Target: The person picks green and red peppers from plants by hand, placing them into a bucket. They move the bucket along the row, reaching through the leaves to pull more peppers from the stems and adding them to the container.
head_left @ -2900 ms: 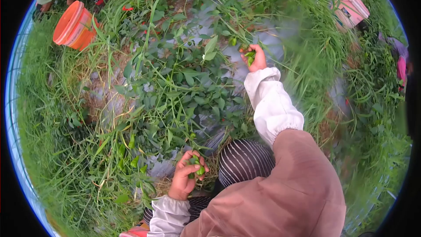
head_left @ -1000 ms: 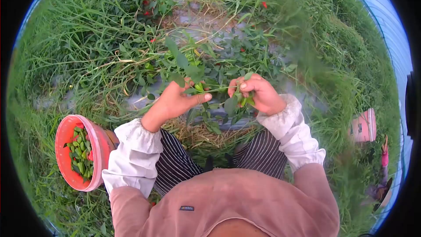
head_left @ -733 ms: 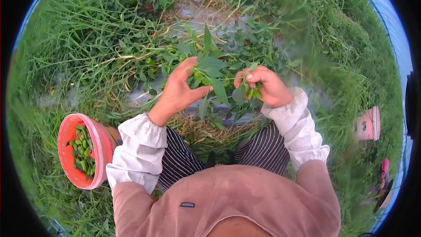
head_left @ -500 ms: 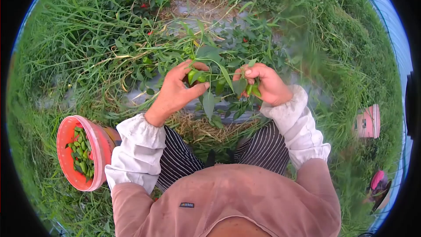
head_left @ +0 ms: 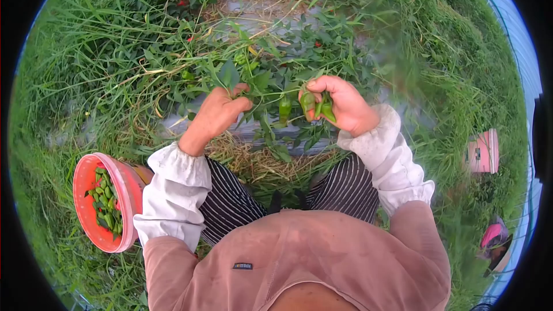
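Note:
My right hand [head_left: 345, 105] is closed around several green peppers [head_left: 308, 102], with thumb and finger pinching at the stem end. Another green pepper [head_left: 284, 108] hangs on the plant just left of those fingers. My left hand [head_left: 216, 113] is closed on a leafy branch of the pepper plant [head_left: 262, 83]; a broad leaf [head_left: 228, 74] stands up above its fingers. Whether a pepper sits inside the left palm is hidden. Beside my left forearm an orange-red bucket [head_left: 124, 181] leans, holding many green peppers [head_left: 106, 200].
Grass and weeds [head_left: 109, 52] grow thickly around the plants. Plastic mulch film [head_left: 247, 14] and dry straw [head_left: 253, 158] show between them. A pink bucket [head_left: 484, 152] stands at right, near a blue sheet [head_left: 512, 29]. Red peppers [head_left: 182, 2] dot the foliage ahead.
My left hand has moved slightly left and closed more, away from the green peppers it was touching. My right hand has shifted a little left, and the peppers in it show more clearly.

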